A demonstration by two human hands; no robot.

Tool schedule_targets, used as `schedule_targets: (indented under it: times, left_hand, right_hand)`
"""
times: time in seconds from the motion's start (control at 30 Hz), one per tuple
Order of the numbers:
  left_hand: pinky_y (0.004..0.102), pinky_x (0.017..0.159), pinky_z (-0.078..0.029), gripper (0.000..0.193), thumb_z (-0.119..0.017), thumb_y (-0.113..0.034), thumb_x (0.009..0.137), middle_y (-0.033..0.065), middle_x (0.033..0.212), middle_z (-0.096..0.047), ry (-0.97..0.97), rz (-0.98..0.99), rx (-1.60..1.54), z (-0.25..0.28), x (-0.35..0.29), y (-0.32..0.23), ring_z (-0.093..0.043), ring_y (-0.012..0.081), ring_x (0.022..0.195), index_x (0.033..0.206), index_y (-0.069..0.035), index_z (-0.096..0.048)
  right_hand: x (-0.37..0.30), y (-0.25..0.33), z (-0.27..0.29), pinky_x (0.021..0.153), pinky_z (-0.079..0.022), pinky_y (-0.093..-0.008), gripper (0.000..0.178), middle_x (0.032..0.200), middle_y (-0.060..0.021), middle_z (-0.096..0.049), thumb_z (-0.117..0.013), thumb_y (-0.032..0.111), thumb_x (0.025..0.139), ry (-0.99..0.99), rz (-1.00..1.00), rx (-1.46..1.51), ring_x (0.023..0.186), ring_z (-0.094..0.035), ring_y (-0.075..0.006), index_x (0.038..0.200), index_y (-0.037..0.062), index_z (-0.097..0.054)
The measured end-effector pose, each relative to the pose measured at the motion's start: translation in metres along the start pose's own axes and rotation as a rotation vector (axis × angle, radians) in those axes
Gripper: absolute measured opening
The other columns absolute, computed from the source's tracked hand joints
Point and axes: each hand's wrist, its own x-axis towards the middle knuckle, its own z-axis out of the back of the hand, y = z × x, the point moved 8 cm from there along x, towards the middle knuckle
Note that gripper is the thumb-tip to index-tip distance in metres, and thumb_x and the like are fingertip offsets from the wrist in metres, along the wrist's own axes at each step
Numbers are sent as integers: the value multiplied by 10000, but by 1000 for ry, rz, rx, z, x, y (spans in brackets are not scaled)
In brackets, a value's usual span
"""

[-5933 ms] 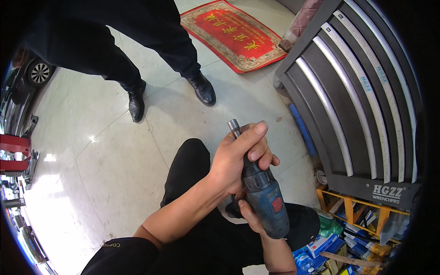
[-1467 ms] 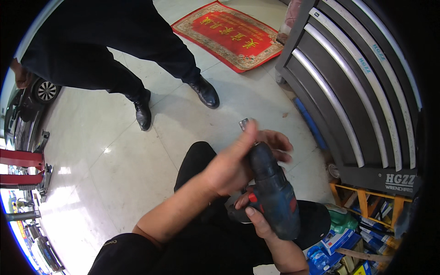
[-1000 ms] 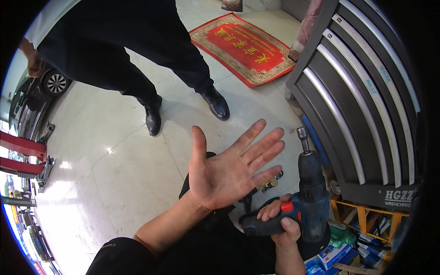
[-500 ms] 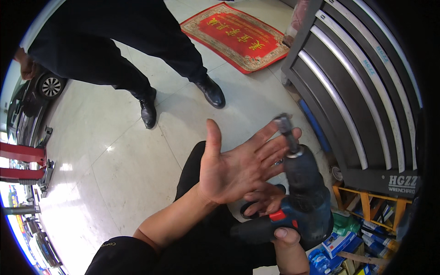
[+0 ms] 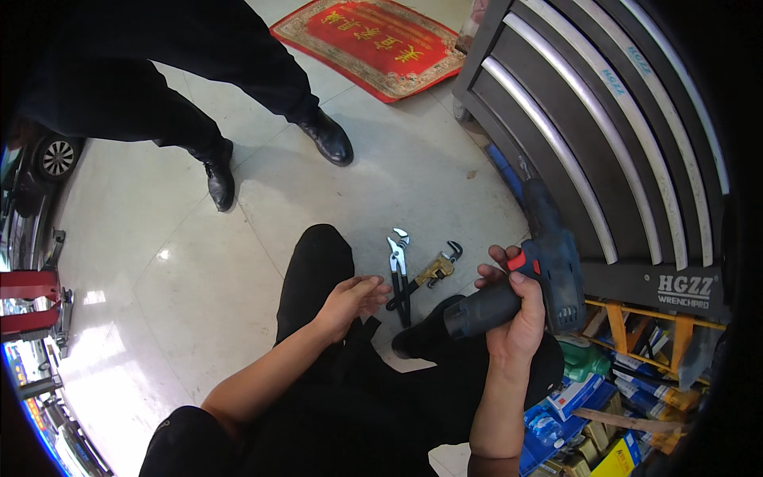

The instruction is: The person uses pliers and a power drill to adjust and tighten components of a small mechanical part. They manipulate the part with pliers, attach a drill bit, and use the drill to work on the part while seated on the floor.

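My right hand point(image 5: 520, 322) is wrapped round the handle of a dark blue and black cordless drill point(image 5: 559, 262) with a red trigger. The tool lies on its side, its nose pointing up beside the drawer cabinet, and its tip is blurred. My left hand point(image 5: 354, 306) holds nothing and hovers by my left knee, fingers loosely stretched towards the right. On the floor beyond the hands are slip-joint pliers point(image 5: 400, 266) with black handles. Beside them rests a pipe wrench point(image 5: 437, 270) with a tan body and a dark jaw.
A grey drawer cabinet point(image 5: 548, 159) stands at the right, above a yellow-framed rack point(image 5: 616, 326) with boxes and bottles. Another person's legs and black shoes point(image 5: 326, 139) are ahead, near a red mat point(image 5: 373, 44). A dark car point(image 5: 40, 175) and red lift arms point(image 5: 28, 294) are at the left.
My left hand has dropped from its raised, spread pose beside the drill to near my knee. The drill has swung right, towards the cabinet, uncovering the pliers and wrench on the floor.
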Motion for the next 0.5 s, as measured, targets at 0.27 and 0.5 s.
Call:
schedule_targets:
  times: [0.27,0.5]
  left_hand:
    - [437,955,-488,682,-798,-331,756,241,1169,-609,-580,253,674,31,177,132,-592,399,1111,1218,70,-498]
    - [454,953,-486,592,-713,-122,748,280,1201,-553,-676,168,807,4,203,157,-571,430,1134,1197,36,-362]
  right_hand:
    - [14,-14,-4,790,-541,-399,427,1124,-200,-600,-549,119,831,-30,-213,49,848,-651,-265,1234,-16,-499]
    - [59,-54,-32,737,-544,-404,412,1070,-182,-606,-554,144,805,110,-437,-110,789,-649,-261,1182,-23,-546]
